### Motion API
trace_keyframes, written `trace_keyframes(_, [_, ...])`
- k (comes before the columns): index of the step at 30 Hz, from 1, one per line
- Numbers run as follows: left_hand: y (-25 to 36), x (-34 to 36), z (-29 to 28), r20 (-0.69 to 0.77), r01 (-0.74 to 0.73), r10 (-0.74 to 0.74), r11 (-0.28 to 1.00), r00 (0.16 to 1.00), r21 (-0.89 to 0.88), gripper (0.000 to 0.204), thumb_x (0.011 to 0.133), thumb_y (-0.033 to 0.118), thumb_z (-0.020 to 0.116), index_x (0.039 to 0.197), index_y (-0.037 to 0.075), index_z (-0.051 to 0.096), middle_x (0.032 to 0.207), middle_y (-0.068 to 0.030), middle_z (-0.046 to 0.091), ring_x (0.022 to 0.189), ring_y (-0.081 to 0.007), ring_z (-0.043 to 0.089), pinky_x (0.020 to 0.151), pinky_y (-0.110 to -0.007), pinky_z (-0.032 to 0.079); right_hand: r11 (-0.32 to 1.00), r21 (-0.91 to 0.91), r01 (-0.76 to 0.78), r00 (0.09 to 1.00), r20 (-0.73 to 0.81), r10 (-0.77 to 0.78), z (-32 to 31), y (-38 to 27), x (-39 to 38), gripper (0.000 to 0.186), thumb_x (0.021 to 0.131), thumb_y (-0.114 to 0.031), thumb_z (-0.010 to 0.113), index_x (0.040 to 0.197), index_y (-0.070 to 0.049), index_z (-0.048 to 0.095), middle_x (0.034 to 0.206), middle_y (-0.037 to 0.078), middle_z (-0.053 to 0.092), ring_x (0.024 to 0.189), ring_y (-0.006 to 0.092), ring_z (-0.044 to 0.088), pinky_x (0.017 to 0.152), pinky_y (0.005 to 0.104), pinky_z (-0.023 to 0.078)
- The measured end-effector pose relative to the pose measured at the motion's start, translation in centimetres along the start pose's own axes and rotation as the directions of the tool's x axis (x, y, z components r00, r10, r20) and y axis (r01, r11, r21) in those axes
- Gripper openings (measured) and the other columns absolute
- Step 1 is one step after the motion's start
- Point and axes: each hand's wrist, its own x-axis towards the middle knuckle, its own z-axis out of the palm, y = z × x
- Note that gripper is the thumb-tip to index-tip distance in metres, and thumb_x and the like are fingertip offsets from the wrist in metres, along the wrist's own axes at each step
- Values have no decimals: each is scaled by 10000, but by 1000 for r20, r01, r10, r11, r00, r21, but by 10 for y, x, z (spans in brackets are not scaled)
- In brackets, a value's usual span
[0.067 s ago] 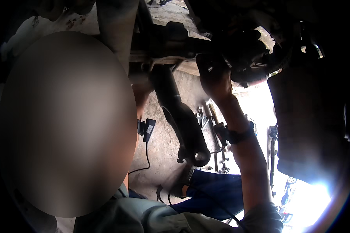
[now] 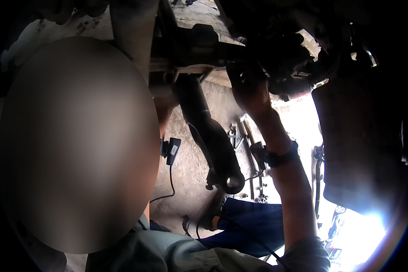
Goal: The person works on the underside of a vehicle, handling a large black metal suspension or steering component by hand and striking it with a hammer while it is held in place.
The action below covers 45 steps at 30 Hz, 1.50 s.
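Note:
My right hand reaches up to dark metal undercarriage parts, its fingers curled on something I cannot make out in shadow. A strapped device sits on its wrist. My left hand is mostly hidden beside a large blurred oval, near the crossbar, its fingers out of clear sight; a small black device with a cable is at that wrist. A long dark arm with a holed end hangs diagonally between my hands.
Several wrenches and sockets lie on the pale concrete floor. Blue-clad legs show low in view. A dark curved panel fills the right side, with bright daylight and part of a car beyond it.
My right hand has shifted very slightly to the left among the dark parts. The rest looks almost the same.

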Motion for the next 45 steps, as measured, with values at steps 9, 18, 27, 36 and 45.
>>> trace_keyframes(9, [-4, -17, -3, 3, -10, 10, 999, 1000, 30, 798, 966, 616, 394, 1462, -8, 351, 1419, -251, 462, 1294, -376, 475, 1098, -509, 390, 637, -523, 567, 811, 217, -543, 2, 0, 40, 234, 949, -273, 596, 968, -67, 704, 764, 131, 646, 708, 267, 619, 649, 383, 488])
trace_keyframes(18, [-1, -13, 0, 18, -39, 38, 997, 999, 60, 801, 964, 617, 393, 1467, -5, 346, 1422, -253, 457, 1295, -384, 470, 1100, -516, 385, 810, -372, 453, 889, 264, -375, 6, 6, 39, 245, 969, -280, 578, 1044, -80, 699, 846, 130, 699, 764, 288, 679, 662, 386, 542])
trace_keyframes(27, [-3, -16, 2, 39, -49, 45, 994, 998, 94, 804, 963, 618, 393, 1472, -1, 340, 1425, -254, 452, 1295, -393, 466, 1102, -522, 379, 639, -472, 607, 792, 422, -441, -5, 1, 46, 236, 966, -262, 563, 1096, -108, 686, 833, 104, 710, 730, 257, 688, 641, 402, 540])
trace_keyframes(36, [-1, -4, 2, 93, -129, 114, 974, 989, 184, 806, 961, 619, 392, 1476, 2, 335, 1428, -256, 448, 1296, -402, 461, 1104, -529, 373, 673, -512, 534, 845, 309, -436, 8, 3, 42, 247, 962, -265, 563, 1083, -82, 676, 807, 102, 693, 750, 247, 675, 669, 397, 531])
trace_keyframes(45, [-3, 5, 7, 148, -175, 143, 957, 979, 233, 809, 959, 620, 391, 1481, 5, 330, 1431, -258, 443, 1297, -411, 457, 1106, -536, 367, 715, -450, 535, 843, 227, -488, 25, 20, 43, 190, 971, -221, 532, 983, -63, 636, 818, 159, 622, 727, 296, 630, 711, 459, 522])
